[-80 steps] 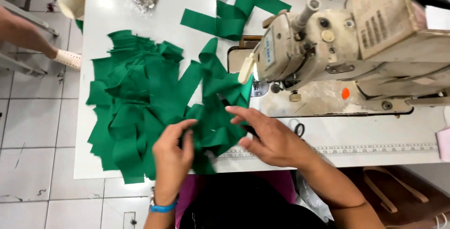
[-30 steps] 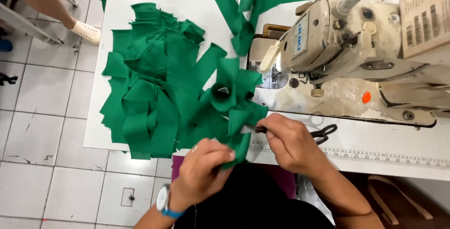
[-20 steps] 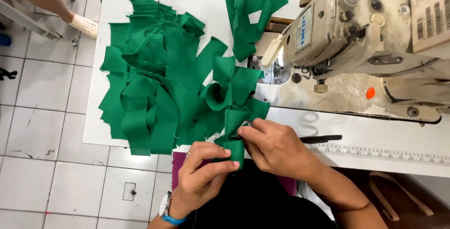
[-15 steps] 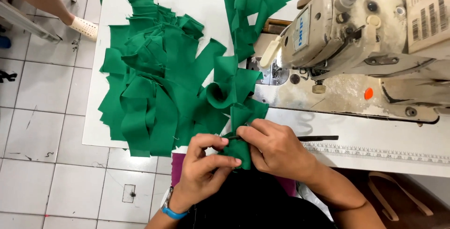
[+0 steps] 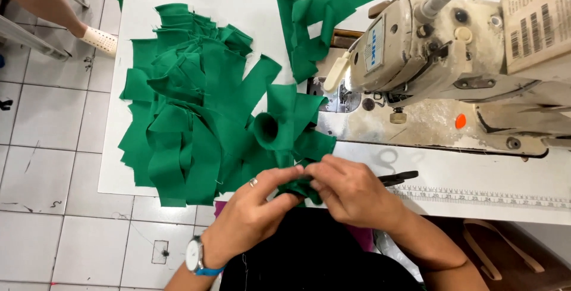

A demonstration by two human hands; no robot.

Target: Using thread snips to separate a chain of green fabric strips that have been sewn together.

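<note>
- Green fabric strip (image 5: 285, 130): matte, plain, rolled into an open tube at top, crumpled lower end at table's near edge, between both hands.
- Left hand (image 5: 253, 210) pinches strip's lower end w/ fingertips; ring on finger, watch on wrist.
- Right hand (image 5: 351, 193) grips same end, fingers curled, touching left.
- Pile of green strips (image 5: 184, 106) just left; sewing machine (image 5: 428, 47) behind.

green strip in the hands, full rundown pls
The green strip is plain woven-looking cloth, matte and limp. Both hands pinch one end at the table's near edge: the left hand from the left, the right hand from the right, fingertips meeting over it. It is mostly hidden there, crumpled or folded. The rest seems to run up towards a curled loop beside the pile; where it ends is unclear.
</note>
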